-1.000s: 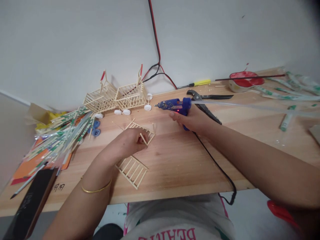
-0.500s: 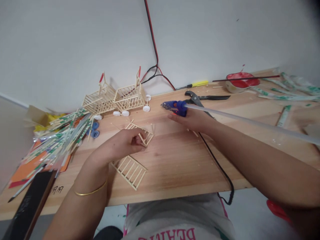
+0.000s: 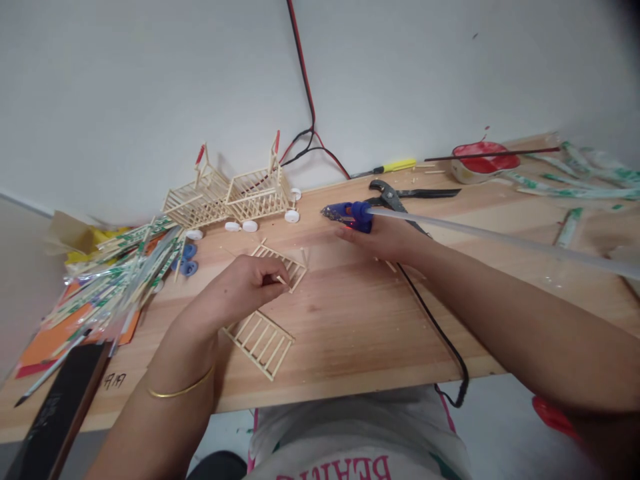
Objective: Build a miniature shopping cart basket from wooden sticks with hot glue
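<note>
Left hand (image 3: 240,290), fingers closed in a pinch on a short stick (image 3: 281,280) at the stick panel (image 3: 286,261), mid-way across the wooden table (image 3: 350,333); whether stick and panel touch cannot be told. Right hand (image 3: 387,239), fingers wrapped around the blue glue gun (image 3: 349,213), nozzle pointing left, near the panel. A second panel (image 3: 261,341) lies beside the left wrist.

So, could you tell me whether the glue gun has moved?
Yes: the glue gun drew slightly right, away from the white wheel, toward the pliers.
</note>
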Demonstrator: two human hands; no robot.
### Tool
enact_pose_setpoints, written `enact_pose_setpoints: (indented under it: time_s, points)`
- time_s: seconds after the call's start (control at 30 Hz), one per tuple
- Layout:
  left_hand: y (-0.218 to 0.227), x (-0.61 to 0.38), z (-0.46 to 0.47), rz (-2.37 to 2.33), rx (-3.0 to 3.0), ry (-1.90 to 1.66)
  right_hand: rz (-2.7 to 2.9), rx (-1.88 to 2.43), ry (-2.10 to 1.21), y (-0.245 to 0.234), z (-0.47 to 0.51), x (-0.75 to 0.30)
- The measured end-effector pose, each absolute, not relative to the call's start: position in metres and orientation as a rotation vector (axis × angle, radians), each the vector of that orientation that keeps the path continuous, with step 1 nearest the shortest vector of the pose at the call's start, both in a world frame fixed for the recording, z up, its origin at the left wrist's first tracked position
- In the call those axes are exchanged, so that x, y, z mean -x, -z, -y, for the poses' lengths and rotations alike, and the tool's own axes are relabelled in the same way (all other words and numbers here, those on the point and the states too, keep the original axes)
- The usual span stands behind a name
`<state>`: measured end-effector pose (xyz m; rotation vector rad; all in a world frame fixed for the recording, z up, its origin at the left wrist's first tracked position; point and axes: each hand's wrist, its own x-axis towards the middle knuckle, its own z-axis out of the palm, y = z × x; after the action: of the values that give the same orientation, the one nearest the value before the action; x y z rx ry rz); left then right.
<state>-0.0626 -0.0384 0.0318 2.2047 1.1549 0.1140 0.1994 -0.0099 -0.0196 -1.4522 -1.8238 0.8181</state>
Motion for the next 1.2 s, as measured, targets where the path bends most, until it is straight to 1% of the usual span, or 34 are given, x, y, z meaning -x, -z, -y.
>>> enact_pose_setpoints:
  time_s: [0.13, 0.23, 0.43, 0.6, 0.73, 0.87, 0.97, 1.13, 1.2]
  points:
    - [-0.033, 0.062, 0.039, -1.161, -2.205, -0.122, 1.843, 1.459, -0.791, 0.021, 0.01, -0.199]
    - [-0.032, 0.062, 0.039, -1.151, -2.205, -0.116, 1.931, 1.475, -0.713, 0.019, 0.01, -0.198]
    - [-0.029, 0.064, 0.038, -1.167, -2.198, -0.114, 2.126, 1.647, -0.426, 0.013, 0.011, -0.197]
    - [-0.027, 0.065, 0.037, -1.198, -2.194, -0.103, 2.353, 1.641, -0.189, 0.015, 0.016, -0.199]
    - [-0.024, 0.067, 0.036, -1.201, -2.151, -0.099, 2.451, 1.647, -0.238, 0.017, 0.018, -0.201]
    - [-0.021, 0.068, 0.036, -1.199, -2.161, -0.093, 2.493, 1.631, -0.407, 0.014, 0.02, -0.206]
    - [-0.02, 0.067, 0.036, -1.195, -2.163, -0.095, 2.481, 1.543, -0.506, 0.008, 0.021, -0.211]
    - [-0.017, 0.068, 0.036, -1.178, -2.141, -0.118, 2.301, 1.411, -0.441, 0.001, 0.019, -0.208]
    - [-0.016, 0.068, 0.036, -1.171, -2.146, -0.124, 2.237, 1.316, -0.494, 0.003, 0.018, -0.202]
